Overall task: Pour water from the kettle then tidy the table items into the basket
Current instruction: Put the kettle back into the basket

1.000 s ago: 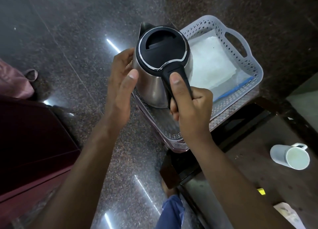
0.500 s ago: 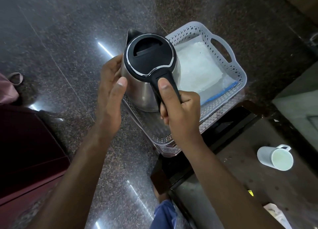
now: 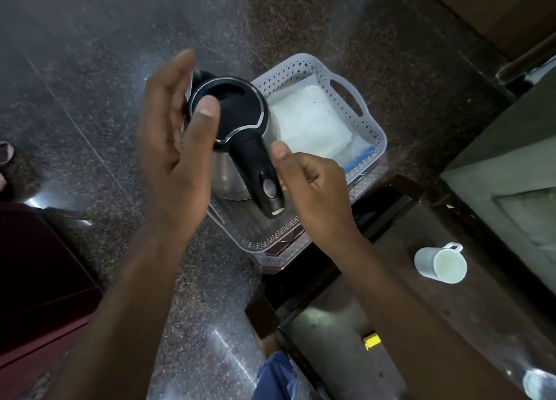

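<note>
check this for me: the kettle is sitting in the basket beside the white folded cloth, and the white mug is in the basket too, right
Not quite. The kettle does sit in the basket beside the white folded cloth, but the white mug is not in the basket: it lies on its side on the dark table, off to the right. The head view shows this.

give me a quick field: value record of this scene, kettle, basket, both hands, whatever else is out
kettle: steel body, black lid and handle, standing upright in the basket's near end
basket: white perforated plastic, cut-out handle at its far end
basket contents: kettle plus a white folded cloth
left hand: open, beside the kettle, contact unclear
right hand: loosely curled, beside the handle, holding nothing
mug: white, on the dark table
floor: dark speckled stone
</note>
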`<state>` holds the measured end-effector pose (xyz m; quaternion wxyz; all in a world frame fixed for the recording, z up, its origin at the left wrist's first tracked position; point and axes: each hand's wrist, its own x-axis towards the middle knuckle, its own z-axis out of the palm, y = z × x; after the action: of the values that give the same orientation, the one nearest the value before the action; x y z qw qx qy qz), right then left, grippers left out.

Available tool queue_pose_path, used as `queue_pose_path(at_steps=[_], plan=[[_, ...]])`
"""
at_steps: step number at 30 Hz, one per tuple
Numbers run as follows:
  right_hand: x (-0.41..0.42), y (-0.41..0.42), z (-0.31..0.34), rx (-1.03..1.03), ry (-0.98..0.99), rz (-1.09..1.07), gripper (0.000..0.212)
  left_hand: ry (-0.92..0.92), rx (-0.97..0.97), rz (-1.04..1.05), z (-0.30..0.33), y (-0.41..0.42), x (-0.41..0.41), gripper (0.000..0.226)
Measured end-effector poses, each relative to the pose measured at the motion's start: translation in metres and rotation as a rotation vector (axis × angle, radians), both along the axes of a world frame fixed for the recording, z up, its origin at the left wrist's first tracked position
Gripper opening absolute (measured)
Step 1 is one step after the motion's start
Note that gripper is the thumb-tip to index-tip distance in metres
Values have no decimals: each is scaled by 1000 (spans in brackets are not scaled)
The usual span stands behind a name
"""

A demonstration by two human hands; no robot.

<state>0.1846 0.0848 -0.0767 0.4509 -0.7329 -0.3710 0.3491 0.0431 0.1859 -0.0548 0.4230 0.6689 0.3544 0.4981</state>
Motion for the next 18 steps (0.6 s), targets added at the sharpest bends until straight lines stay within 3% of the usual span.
queue_pose_path(at_steps=[3,6,11,13,15,18], plan=[[23,-6,-6,-19,-205,-62,51,57,58,16,25,-10,17,41],[49,-9,-17,-110,-402,55,21,61,100,-32,44,-34,40,39],[84,-5,-35,-326,-590,289,13,150,-102,-219,46,-84,73,45],[92,0,-42,-348,-682,389,16,248,-247,-244,36,-99,79,49],[97,7,-46,-417,-761,423,3,365,-369,-253,19,-109,84,52],[105,17,-55,-475,-796,443,15,565,-477,-254,-6,-114,89,59]])
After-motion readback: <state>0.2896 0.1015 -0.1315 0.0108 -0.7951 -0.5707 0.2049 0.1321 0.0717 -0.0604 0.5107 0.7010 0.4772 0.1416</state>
